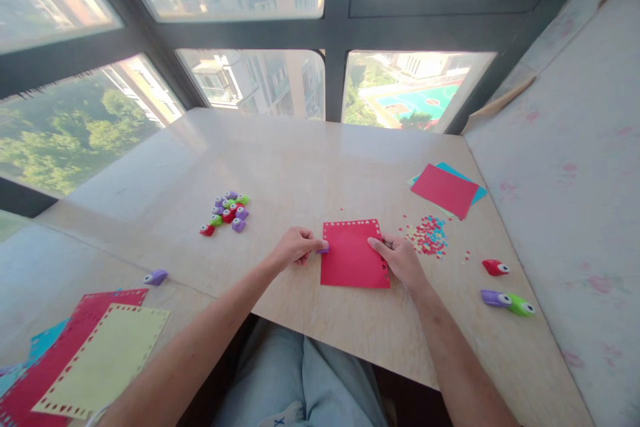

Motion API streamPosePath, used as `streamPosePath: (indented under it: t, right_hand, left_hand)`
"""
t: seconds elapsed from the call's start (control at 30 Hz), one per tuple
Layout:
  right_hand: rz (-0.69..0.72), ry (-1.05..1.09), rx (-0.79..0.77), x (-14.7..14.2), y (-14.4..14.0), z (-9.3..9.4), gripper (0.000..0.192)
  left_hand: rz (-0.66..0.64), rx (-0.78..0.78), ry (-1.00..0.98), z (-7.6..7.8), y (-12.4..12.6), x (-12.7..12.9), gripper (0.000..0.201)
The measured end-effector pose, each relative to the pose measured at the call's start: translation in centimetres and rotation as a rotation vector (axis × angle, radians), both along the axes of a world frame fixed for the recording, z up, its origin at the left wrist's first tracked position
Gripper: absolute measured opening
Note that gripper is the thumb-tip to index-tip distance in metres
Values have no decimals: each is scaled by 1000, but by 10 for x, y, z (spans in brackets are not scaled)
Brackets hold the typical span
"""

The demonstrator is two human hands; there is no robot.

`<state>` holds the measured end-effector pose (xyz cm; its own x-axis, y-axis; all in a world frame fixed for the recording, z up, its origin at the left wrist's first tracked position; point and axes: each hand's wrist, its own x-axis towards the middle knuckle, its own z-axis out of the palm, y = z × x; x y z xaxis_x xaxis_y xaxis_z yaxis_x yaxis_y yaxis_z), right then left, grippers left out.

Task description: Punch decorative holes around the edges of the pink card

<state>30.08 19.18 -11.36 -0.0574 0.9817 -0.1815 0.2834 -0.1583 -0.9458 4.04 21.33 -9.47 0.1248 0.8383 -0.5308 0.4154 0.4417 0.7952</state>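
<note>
A red sheet of paper (pixel 353 257) lies in front of me, with small punched holes along its top edge and part of its right edge. My left hand (pixel 299 245) is closed on a small purple craft punch (pixel 323 250), which sits at the paper's left edge. Most of that punch is hidden by my thumb and fingers. At the right edge, my right hand (pixel 397 255) pinches the paper, thumb on top and fingers underneath. Beside that hand is a scatter of tiny red, blue and pale paper cutouts (pixel 430 237).
Several purple, green and red punches (pixel 229 210) are grouped left of centre. A lone purple punch (pixel 156 277) lies farther left, near hole-edged sheets (pixel 107 353). On the right are stacked coloured papers (pixel 445 190), a red punch (pixel 495 267), and purple and green punches (pixel 507 302). Windows border the table.
</note>
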Motion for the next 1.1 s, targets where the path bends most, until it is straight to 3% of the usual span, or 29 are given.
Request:
streamPosePath:
  t: [0.27, 0.5, 0.9, 1.1]
  right_hand:
    - [26, 16, -13, 3, 1, -4, 49]
    - [22, 11, -6, 2, -1, -4, 48]
    - [23, 30, 27, 5, -1, -7, 47]
    - [27, 47, 63, 2, -3, -3, 45]
  left_hand:
    - [13, -53, -7, 6, 0, 2, 42]
    - [18, -24, -10, 1, 1, 2, 39]
    - [-2, -87, -65, 1, 2, -4, 50]
    - [13, 23, -71, -1, -4, -6, 49]
